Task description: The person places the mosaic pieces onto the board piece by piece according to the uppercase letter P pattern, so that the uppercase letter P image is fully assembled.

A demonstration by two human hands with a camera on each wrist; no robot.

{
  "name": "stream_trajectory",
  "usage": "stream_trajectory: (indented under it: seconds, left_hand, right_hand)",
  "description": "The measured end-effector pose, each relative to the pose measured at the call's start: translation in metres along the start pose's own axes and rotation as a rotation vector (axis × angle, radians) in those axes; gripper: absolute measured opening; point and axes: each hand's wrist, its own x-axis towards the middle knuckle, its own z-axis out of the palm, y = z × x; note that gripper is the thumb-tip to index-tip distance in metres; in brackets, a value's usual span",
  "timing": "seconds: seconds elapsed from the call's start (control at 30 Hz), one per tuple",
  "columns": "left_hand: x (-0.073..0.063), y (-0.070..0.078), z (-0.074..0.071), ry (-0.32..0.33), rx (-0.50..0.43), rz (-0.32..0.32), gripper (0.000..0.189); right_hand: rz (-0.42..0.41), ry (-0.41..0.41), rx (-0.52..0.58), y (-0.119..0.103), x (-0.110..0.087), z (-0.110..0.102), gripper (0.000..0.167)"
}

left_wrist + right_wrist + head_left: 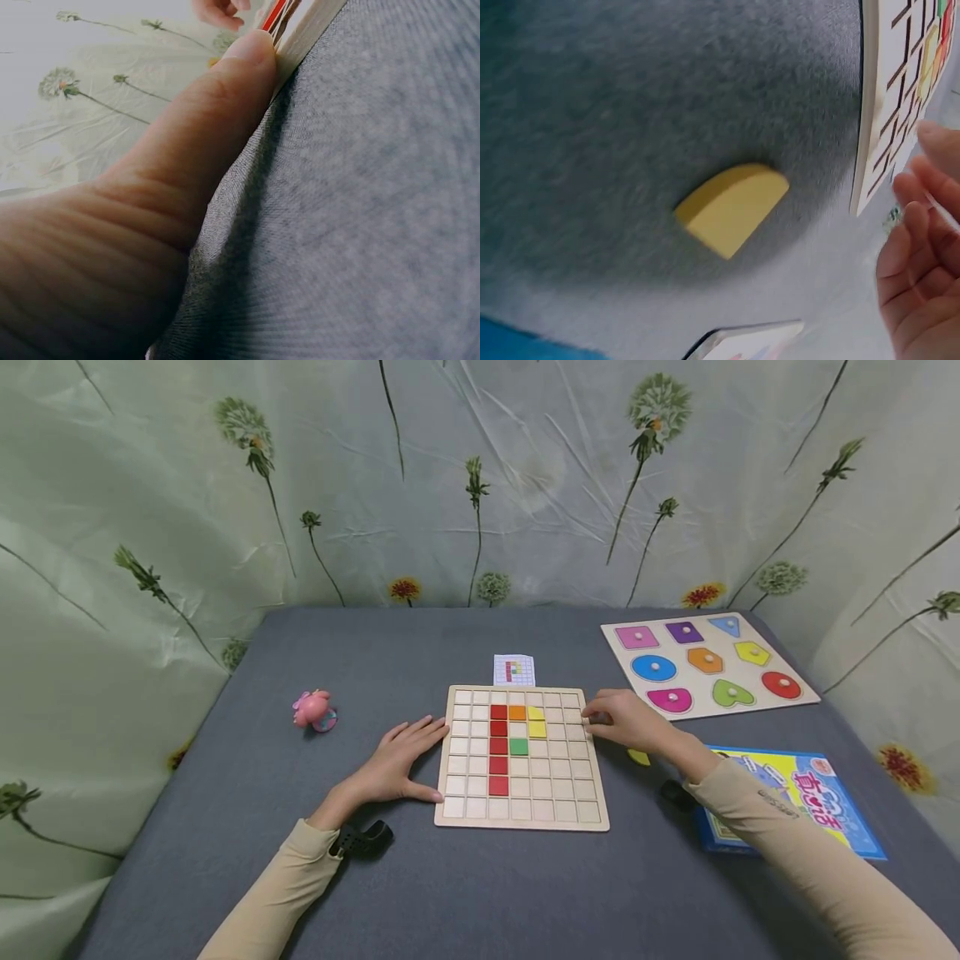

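A square wooden grid board lies on the grey table. On it sit a column of red tiles, one orange tile, two yellow tiles and one green tile. My left hand rests along the board's left edge, fingers extended, its thumb against the side. At the upper right edge is my right hand, fingers loosely bent; nothing shows between thumb and fingers. Below that wrist lies a yellow rounded wedge block, partly hidden in the head view.
A small card with a coloured grid pattern lies behind the board. The shape puzzle board is at the back right, with a blue and yellow box nearer me. A pink figurine stands at left.
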Motion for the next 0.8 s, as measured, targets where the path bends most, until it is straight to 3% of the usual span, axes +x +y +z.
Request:
stream_trajectory:
  seconds: [0.3,0.8]
  left_hand:
    - [0.0,0.001,-0.003,0.005,-0.003,0.0,0.102]
    - [0.0,0.002,0.001,0.019,0.004,0.012,0.101]
  right_hand:
    - [0.094,-0.022,-0.019,0.008,-0.016,-0.009,0.021]
    - [0.272,-0.189,-0.007,0.009,-0.04,-0.015,0.011]
